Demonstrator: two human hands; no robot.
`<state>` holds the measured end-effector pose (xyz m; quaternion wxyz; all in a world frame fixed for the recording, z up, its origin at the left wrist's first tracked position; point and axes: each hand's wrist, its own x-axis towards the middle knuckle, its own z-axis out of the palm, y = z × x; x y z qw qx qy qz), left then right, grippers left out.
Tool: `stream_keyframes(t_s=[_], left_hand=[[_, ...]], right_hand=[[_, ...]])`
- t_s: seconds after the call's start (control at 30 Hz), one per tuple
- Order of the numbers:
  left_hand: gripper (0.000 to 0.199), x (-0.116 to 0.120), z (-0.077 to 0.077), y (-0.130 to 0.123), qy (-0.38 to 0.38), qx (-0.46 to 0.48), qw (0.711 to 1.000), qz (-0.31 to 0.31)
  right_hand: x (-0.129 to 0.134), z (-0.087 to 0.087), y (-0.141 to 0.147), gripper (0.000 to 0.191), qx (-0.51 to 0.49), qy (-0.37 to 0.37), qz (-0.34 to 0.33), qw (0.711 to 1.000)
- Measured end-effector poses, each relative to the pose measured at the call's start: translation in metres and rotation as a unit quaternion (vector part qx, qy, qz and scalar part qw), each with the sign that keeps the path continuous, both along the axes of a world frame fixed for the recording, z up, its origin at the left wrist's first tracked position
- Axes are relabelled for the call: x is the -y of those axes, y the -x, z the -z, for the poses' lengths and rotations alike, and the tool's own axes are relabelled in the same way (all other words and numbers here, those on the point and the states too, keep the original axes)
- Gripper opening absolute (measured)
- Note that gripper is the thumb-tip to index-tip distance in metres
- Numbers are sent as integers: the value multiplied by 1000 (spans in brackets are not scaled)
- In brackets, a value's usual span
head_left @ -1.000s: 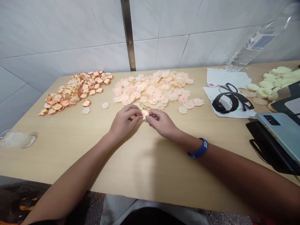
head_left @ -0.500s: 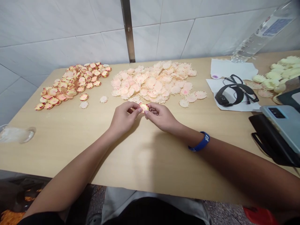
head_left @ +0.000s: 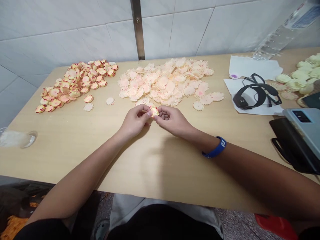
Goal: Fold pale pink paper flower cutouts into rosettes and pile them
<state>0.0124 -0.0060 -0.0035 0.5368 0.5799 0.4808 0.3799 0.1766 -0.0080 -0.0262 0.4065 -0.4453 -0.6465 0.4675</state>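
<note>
Far left, clear cup (head_left: 16, 138) on the table (head_left: 67, 146). Next, heap of red-edged flowers (head_left: 75, 83). Left hand (head_left: 136, 120) has the small flower (head_left: 155, 111) pinched at its left edge, thumb against fingers. Flower sits between both hands, near side of the pale flowers (head_left: 165, 81). Looks light, thin, likely bendy, tips fragile; hold opposite edges, light pressure. Right hand (head_left: 174, 121) pinches its right edge. Phone (head_left: 303, 123) far right.

We see a bottle (head_left: 277, 38) and white paper (head_left: 267, 67) in the upper right, a phone (head_left: 308, 130) at the right edge, and a transparent cup (head_left: 29, 140) at the left edge.
</note>
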Motion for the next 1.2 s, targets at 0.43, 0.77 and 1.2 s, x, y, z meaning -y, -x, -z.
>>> stream_keyframes(t_s=[0.43,0.77,1.2], left_hand=[[16,6,-2,-2,-70,-88,993,-38],[14,4,1,1,-115,-147,982,-29],[14,12,-9,-1,-213,-262,940,-45]], right_hand=[[2,4,3,9,18,-31,41,999],[0,2,2,8,-1,14,38,999],[0,2,1,14,13,-9,20,1000]])
